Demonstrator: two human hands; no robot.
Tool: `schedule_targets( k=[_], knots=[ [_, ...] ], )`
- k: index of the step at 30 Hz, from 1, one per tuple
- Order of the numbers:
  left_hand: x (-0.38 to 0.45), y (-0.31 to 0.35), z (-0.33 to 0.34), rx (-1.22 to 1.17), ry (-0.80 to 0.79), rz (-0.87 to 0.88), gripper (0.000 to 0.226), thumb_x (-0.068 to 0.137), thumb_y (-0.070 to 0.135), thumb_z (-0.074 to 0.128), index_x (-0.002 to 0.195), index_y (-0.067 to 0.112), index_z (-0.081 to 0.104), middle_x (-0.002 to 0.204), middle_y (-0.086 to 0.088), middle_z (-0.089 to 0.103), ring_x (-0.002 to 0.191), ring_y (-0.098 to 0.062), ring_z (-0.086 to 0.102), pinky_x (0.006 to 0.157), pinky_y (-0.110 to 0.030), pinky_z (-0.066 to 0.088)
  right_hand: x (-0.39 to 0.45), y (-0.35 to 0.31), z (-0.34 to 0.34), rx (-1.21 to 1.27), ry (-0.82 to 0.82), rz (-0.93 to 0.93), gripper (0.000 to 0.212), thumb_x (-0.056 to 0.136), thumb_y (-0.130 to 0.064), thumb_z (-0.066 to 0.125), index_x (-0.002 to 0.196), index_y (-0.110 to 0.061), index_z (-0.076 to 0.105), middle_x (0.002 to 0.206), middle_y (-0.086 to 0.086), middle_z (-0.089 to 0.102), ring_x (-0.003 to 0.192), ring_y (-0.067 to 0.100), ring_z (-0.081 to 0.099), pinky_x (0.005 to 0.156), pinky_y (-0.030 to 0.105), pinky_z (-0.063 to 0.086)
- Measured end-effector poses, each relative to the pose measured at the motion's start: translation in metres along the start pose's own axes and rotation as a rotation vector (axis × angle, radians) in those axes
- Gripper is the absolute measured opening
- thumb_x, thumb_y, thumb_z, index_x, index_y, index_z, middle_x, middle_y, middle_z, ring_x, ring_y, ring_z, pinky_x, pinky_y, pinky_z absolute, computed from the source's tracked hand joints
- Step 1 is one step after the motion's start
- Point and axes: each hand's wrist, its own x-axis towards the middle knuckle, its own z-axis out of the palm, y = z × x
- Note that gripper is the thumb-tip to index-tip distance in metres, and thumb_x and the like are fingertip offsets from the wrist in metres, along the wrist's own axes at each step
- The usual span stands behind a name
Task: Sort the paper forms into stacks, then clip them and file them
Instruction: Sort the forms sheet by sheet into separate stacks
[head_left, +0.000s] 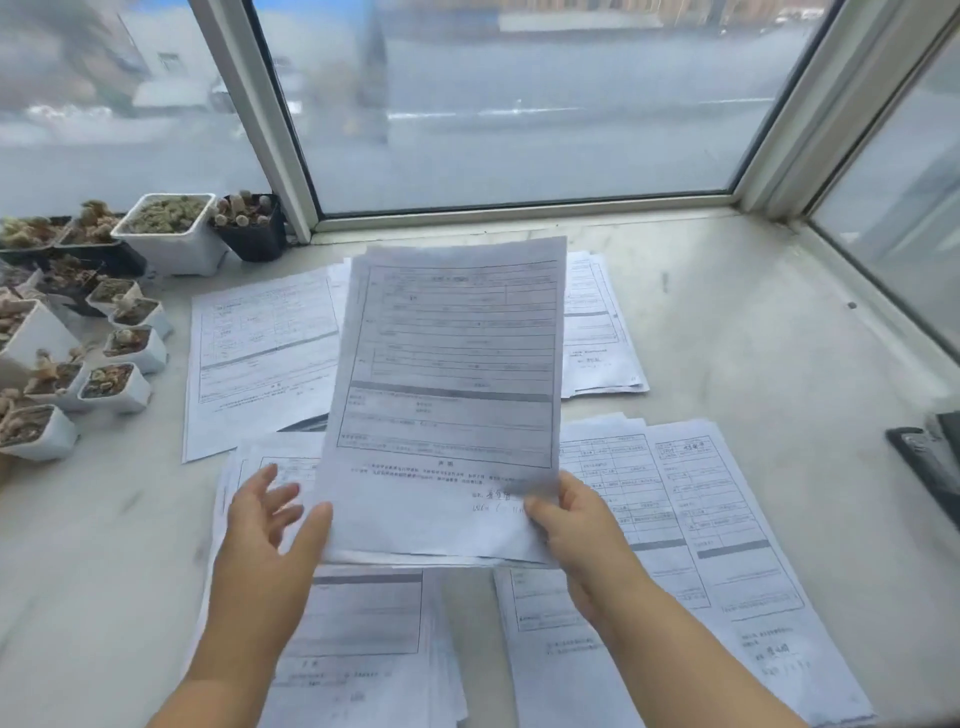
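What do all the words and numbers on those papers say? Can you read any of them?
Held form, in the right hand: printed tables and handwriting near the bottom, too blurred to read.
Far left form: print too small and blurred to read.
Far right stack: unreadable.
Near right forms: handwriting and print, unreadable.
Near left forms: unreadable.
Plant pots and black object at the right edge: no text visible.

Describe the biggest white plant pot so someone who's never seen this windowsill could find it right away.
Start at the white window frame post at the back left of the sill. Just left of its base sits a black pot of small cacti, and touching that pot's left side is the white square pot. It is clearly larger than the other white pots and filled with pale, gravelly green growth.
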Motion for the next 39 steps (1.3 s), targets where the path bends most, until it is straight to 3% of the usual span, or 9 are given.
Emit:
schedule_targets(
  k=[6, 10, 13, 16, 19, 23, 31, 34, 39],
  knots=[
    [0.066, 0.022, 0.057, 0.021, -0.168, 0.132, 0.026, 0.092, 0.015, 0.061, 0.108, 0.036, 0.059, 0.108, 0.015, 0.065, 0.103, 0.0, 0.058, 0.092, -0.021, 0.042, 0.073, -0.045, -0.048, 0.376, 0.263, 0.0, 0.025, 0.097, 0.003, 0.047, 0.111, -0.01, 0.062, 0.1, 0.006, 0.074, 0.085, 0.02, 0.07, 0.064, 0.033, 0.06],
    [0.097, 0.017, 0.094, 0.253, -0.266, 0.313, 0.026, 0.088, 0.015, 0.064, 0.11, 0.031, 0.062, 0.111, 0.022, 0.06, 0.108, 0.003, 0.052, 0.088, -0.006, 0.033, 0.113, -0.071, -0.073, 0.549, 0.378, -0.015, 0.024, 0.096, 0.003, 0.046, 0.101, -0.016, 0.059, 0.07, -0.006, 0.074, 0.062, 0.007, 0.071, 0.05, 0.022, 0.056],
    [0.119, 0.016, 0.13, 0.438, -0.339, 0.501, 0.037, 0.083, 0.017, 0.07, 0.119, 0.022, 0.061, 0.121, 0.011, 0.057, 0.118, -0.01, 0.048, 0.102, -0.023, 0.035, 0.142, -0.081, -0.077, 0.615, 0.392, 0.005, 0.022, 0.096, 0.003, 0.047, 0.1, -0.014, 0.06, 0.064, -0.006, 0.072, 0.056, 0.007, 0.069, 0.047, 0.022, 0.055],
    [0.139, 0.02, 0.164, 0.624, -0.401, 0.524, 0.063, 0.081, 0.032, 0.071, 0.137, 0.02, 0.046, 0.145, -0.001, 0.039, 0.138, -0.022, 0.029, 0.117, -0.038, 0.02, 0.169, -0.086, -0.076, 0.651, 0.352, 0.031, 0.034, 0.096, 0.003, 0.048, 0.128, -0.006, 0.056, 0.093, 0.006, 0.074, 0.072, 0.015, 0.072, 0.057, 0.031, 0.061],
    [0.157, 0.015, 0.187, 0.79, -0.432, 0.481, 0.072, 0.082, 0.045, 0.066, 0.143, 0.022, 0.035, 0.154, -0.002, 0.025, 0.144, -0.027, 0.015, 0.118, -0.044, 0.01, 0.193, -0.092, -0.073, 0.693, 0.283, 0.042, 0.033, 0.096, 0.003, 0.047, 0.126, -0.007, 0.055, 0.102, 0.01, 0.072, 0.078, 0.019, 0.073, 0.061, 0.038, 0.062],
    [0.169, 0.004, 0.188, 0.754, -0.35, 0.573, 0.048, 0.082, 0.045, 0.062, 0.12, 0.015, 0.059, 0.133, -0.006, 0.053, 0.125, -0.032, 0.047, 0.106, -0.046, 0.038, 0.217, -0.091, -0.066, 0.725, 0.128, 0.053, 0.021, 0.096, 0.007, 0.043, 0.101, -0.003, 0.061, 0.087, 0.008, 0.075, 0.073, 0.019, 0.074, 0.057, 0.035, 0.061],
    [0.165, 0.004, 0.19, 0.593, -0.224, 0.569, 0.028, 0.082, 0.031, 0.041, 0.087, 0.013, 0.062, 0.111, -0.006, 0.067, 0.108, -0.023, 0.059, 0.091, -0.029, 0.044, 0.241, -0.072, -0.048, 0.692, 0.032, 0.159, 0.029, 0.095, 0.008, 0.045, 0.087, -0.014, 0.062, 0.071, 0.001, 0.074, 0.062, 0.014, 0.072, 0.059, 0.038, 0.059],
    [0.162, 0.015, 0.193, 0.409, -0.083, 0.347, 0.022, 0.083, 0.034, 0.037, 0.088, 0.016, 0.048, 0.076, 0.004, 0.057, 0.069, -0.018, 0.05, 0.057, -0.024, 0.032, 0.244, -0.069, -0.047, 0.681, 0.02, 0.167, 0.028, 0.096, 0.008, 0.045, 0.093, -0.013, 0.063, 0.071, -0.001, 0.075, 0.062, 0.013, 0.072, 0.058, 0.036, 0.059],
    [0.159, 0.019, 0.201, 0.317, -0.015, 0.351, 0.034, 0.09, 0.012, 0.05, 0.119, 0.027, 0.04, 0.094, -0.003, 0.054, 0.079, -0.016, 0.05, 0.061, -0.024, 0.037, 0.246, -0.066, -0.049, 0.73, 0.02, 0.196, 0.027, 0.095, 0.007, 0.046, 0.099, -0.013, 0.064, 0.08, 0.002, 0.076, 0.069, 0.017, 0.073, 0.065, 0.043, 0.06]
  ],
)
